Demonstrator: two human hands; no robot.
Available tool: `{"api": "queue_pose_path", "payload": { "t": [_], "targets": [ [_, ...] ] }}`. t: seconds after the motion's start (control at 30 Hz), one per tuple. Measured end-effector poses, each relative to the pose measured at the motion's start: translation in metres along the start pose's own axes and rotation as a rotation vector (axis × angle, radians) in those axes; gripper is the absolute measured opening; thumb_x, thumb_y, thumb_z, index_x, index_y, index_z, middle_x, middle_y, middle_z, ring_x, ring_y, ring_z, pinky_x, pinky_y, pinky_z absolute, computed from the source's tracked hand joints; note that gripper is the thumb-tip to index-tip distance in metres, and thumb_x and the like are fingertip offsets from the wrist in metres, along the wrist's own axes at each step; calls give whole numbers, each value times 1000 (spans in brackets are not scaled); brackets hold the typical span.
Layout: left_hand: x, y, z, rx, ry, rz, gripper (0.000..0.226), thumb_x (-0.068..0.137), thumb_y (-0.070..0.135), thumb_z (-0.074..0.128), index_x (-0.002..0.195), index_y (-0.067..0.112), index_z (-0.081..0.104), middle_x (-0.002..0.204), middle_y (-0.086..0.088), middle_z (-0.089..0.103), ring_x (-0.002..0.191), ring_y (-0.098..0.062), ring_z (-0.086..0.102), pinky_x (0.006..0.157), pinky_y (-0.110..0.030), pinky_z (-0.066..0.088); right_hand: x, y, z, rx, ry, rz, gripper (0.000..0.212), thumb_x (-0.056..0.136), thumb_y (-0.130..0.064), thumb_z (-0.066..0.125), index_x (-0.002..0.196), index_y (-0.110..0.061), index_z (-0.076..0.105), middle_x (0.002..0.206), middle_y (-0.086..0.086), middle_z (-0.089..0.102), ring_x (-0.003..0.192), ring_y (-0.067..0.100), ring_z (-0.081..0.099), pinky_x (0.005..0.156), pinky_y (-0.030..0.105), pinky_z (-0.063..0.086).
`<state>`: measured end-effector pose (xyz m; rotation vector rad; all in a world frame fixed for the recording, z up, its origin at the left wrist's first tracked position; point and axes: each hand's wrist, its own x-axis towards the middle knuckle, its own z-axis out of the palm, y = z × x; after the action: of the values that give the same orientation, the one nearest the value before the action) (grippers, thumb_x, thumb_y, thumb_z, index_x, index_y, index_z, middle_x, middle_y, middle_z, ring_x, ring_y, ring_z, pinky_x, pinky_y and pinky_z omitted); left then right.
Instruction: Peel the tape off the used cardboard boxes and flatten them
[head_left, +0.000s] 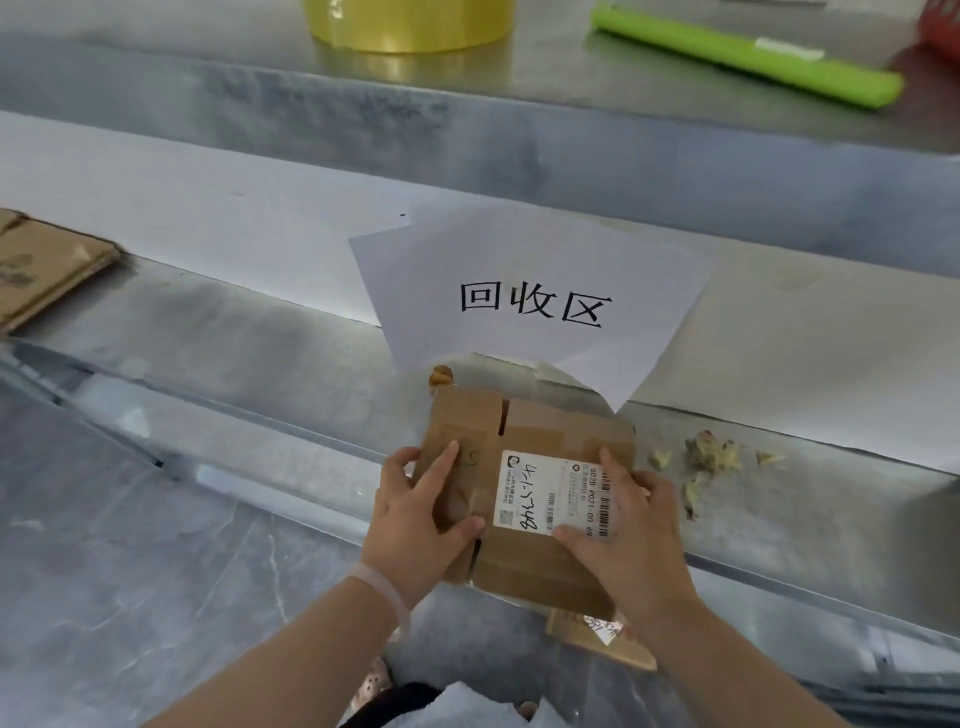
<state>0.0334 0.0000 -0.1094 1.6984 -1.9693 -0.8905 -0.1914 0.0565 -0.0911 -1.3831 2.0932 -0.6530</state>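
Seeming light yet stiff, the cardboard box (540, 564) is clamped at its side edges, judged the best hold, by left grip (415, 519) and right grip (641, 535)

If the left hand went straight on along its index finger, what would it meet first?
The left hand holds the box, finger pointing up and right across it. Past the box's far edge the paper sign likely comes first, though depth is unclear and it might pass above it.

Bright, even light, soft shadows, mild blur, wide-angle bending at edges.
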Motion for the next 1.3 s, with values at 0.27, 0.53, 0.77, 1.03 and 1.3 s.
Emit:
{"api": "queue_pose_path", "payload": {
  "t": [0.27,0.53,0.77,1.03,1.3],
  "targets": [
    [-15,-57,-88,22,230,27,83,73,40,79,144,41,36,140,12,16,126,-18,33,112,-37,35,-2,-93,42,120,-127,-154,95,74,-38,83,143,-56,20,123,-12,25,107,-1,36,95,16,34],
    [-28,-159,-241,116,335,-118,91,70,62,71,147,44,25,144,12,8,134,-17,21,114,-34,27,-9,-253,158,112,-190,-311,94,75,-41,81,145,-53,20,120,-11,25,110,3,38,95,18,37],
    [-27,-259,-361,162,415,-229,93,71,65,69,148,42,24,146,8,7,138,-19,14,115,-34,21,-8,-376,264,81,-368,-415,108,71,-37,85,150,-48,12,131,-12,18,116,1,32,106,21,32],
    [11,-340,-436,172,452,-299,86,71,67,67,144,47,25,149,8,5,139,-22,16,115,-37,25,28,-474,343,45,-389,-452,109,71,-36,86,149,-49,12,125,-11,18,114,1,33,103,19,34],
    [102,-406,-511,258,330,-392,79,79,69,57,145,54,16,154,7,-4,143,-26,10,117,-43,20,109,-563,418,78,-438,-447,108,70,-40,85,149,-49,12,126,-10,20,111,2,35,104,22,35]
  ]
}}
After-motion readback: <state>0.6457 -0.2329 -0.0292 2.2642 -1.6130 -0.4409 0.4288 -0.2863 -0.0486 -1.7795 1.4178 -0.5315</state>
